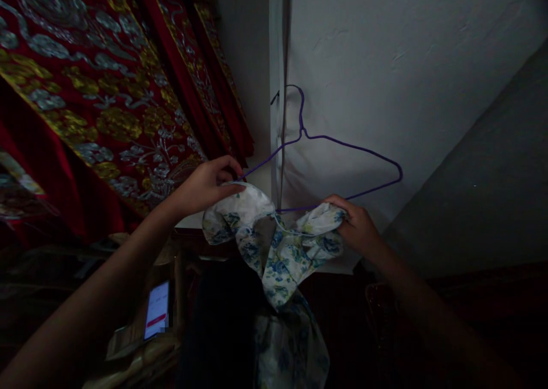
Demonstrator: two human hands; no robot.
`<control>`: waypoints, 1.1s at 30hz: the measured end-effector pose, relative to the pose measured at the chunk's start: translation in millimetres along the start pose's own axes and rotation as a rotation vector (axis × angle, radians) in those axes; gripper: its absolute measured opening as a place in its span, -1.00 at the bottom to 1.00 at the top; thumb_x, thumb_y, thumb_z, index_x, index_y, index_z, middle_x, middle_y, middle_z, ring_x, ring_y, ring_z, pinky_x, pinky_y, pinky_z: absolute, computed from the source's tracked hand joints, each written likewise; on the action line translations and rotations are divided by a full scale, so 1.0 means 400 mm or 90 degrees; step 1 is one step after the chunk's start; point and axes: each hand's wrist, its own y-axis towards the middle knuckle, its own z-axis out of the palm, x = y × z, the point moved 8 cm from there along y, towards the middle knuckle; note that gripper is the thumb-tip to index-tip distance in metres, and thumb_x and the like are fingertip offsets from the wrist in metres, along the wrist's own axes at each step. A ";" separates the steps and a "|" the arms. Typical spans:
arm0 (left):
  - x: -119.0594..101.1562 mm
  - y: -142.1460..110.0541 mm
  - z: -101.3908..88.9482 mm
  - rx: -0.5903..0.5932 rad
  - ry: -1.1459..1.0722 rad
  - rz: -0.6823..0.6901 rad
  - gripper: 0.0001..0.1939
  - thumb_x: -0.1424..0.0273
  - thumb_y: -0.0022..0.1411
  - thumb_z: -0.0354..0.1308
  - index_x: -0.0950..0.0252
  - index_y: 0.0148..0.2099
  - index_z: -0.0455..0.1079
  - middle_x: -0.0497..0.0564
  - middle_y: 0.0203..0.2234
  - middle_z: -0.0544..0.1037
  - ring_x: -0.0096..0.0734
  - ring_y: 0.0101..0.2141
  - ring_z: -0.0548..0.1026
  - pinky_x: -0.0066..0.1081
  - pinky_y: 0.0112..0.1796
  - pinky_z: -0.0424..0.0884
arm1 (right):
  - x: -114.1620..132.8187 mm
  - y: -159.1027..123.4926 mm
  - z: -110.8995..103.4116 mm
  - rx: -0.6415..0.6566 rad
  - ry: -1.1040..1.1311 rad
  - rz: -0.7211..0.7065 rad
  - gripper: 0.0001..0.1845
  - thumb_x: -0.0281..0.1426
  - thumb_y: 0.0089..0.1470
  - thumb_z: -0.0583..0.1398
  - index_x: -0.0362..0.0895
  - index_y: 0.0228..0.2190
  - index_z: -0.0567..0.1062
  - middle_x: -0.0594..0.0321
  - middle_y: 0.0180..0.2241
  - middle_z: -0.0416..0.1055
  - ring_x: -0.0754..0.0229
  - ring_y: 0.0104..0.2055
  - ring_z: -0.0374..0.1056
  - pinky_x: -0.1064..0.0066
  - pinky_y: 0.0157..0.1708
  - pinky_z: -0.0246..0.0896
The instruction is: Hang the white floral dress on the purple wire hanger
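A purple wire hanger hangs by its hook from a narrow vertical strip on the wall. Below it is a white garment with blue flowers, its lower part trailing down into shadow. My left hand pinches the garment's left edge, and the hanger's left end reaches into the cloth there. On the other side, my right hand grips the garment's right part, just under the hanger's bottom bar. The right end of the hanger is bare and sticks out beyond the cloth.
Red cloth with gold and silver embroidery hangs at the left. Lower left, a lit phone lies on a wooden surface. A pale wall stands behind the hanger. The lower area is very dark.
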 end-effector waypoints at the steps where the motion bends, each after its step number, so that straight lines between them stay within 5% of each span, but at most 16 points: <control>1: -0.007 0.002 0.011 0.041 -0.006 -0.014 -0.72 0.21 0.17 0.32 0.28 -0.18 0.44 -0.08 -0.50 0.51 -0.41 -0.48 0.47 -0.52 -0.50 0.31 | -0.007 0.003 -0.001 0.006 -0.002 0.001 -0.71 -0.51 -0.02 0.12 -0.07 -0.25 0.53 0.31 -0.34 0.55 0.15 -0.28 0.48 0.40 -0.27 0.28; 8: -0.053 -0.009 0.034 0.159 -0.100 -0.103 -0.74 0.18 0.17 0.32 0.29 -0.36 0.58 -0.03 -0.52 0.57 -0.43 -0.51 0.48 -0.54 -0.53 0.33 | -0.006 0.010 -0.013 0.074 -0.047 0.012 -0.43 -0.48 0.06 0.16 -0.01 0.12 0.48 0.18 -0.01 0.57 0.04 -0.05 0.52 0.27 -0.10 0.38; 10: -0.046 -0.015 0.032 0.174 -0.130 -0.137 -0.74 0.18 0.15 0.34 0.29 -0.35 0.60 -0.02 -0.50 0.59 -0.43 -0.52 0.48 -0.53 -0.53 0.35 | 0.008 0.023 -0.071 0.037 -0.105 0.038 -0.33 -0.48 0.02 0.19 0.00 0.20 0.43 0.15 -0.11 0.60 0.05 -0.16 0.54 0.29 -0.20 0.39; 13: -0.036 -0.023 0.026 0.174 -0.156 -0.168 -0.72 0.15 0.16 0.34 0.29 -0.34 0.61 -0.02 -0.52 0.58 -0.47 -0.55 0.46 -0.55 -0.55 0.33 | 0.027 0.056 -0.218 -0.148 -0.120 0.071 -0.15 -0.47 -0.08 0.27 -0.05 0.28 0.30 0.14 -0.30 0.58 0.08 -0.34 0.50 0.35 -0.39 0.34; 16: -0.041 -0.026 0.035 0.184 -0.153 -0.163 -0.68 0.12 0.18 0.33 0.30 -0.29 0.62 -0.04 -0.54 0.55 -0.51 -0.58 0.40 -0.56 -0.58 0.29 | 0.001 0.104 -0.316 -0.228 -0.109 0.139 0.01 -0.45 -0.13 0.33 -0.08 0.35 0.17 0.07 -0.25 0.56 0.05 -0.35 0.49 0.34 -0.44 0.33; 21: -0.049 -0.020 0.052 0.201 -0.134 -0.152 -0.69 0.14 0.15 0.35 0.31 -0.36 0.62 -0.08 -0.64 0.45 -0.56 -0.63 0.32 -0.58 -0.62 0.19 | -0.088 0.192 -0.340 -0.063 -0.236 0.227 -0.28 -0.34 -0.04 0.33 -0.21 0.19 0.46 -0.09 0.01 0.54 -0.12 -0.03 0.49 0.14 -0.05 0.39; 25: -0.030 -0.021 0.026 0.120 -0.219 -0.188 -0.61 0.06 0.12 0.34 0.33 -0.40 0.61 -0.04 -0.61 0.52 -0.54 -0.63 0.36 -0.55 -0.59 0.24 | -0.124 0.207 -0.346 0.032 -0.236 0.241 -0.50 -0.30 -0.07 0.37 -0.15 -0.04 0.65 0.03 -0.09 0.62 -0.07 -0.10 0.54 0.18 -0.04 0.42; 33: -0.037 -0.025 -0.002 0.033 -0.262 -0.188 -0.54 0.01 0.10 0.34 0.32 -0.52 0.52 -0.08 -0.70 0.43 -0.57 -0.71 0.28 -0.53 -0.66 0.11 | -0.153 0.164 -0.367 -0.042 -0.014 0.339 -0.71 -0.57 -0.10 0.39 -0.18 -0.24 0.71 0.08 -0.32 0.65 0.19 -0.38 0.54 0.32 -0.28 0.38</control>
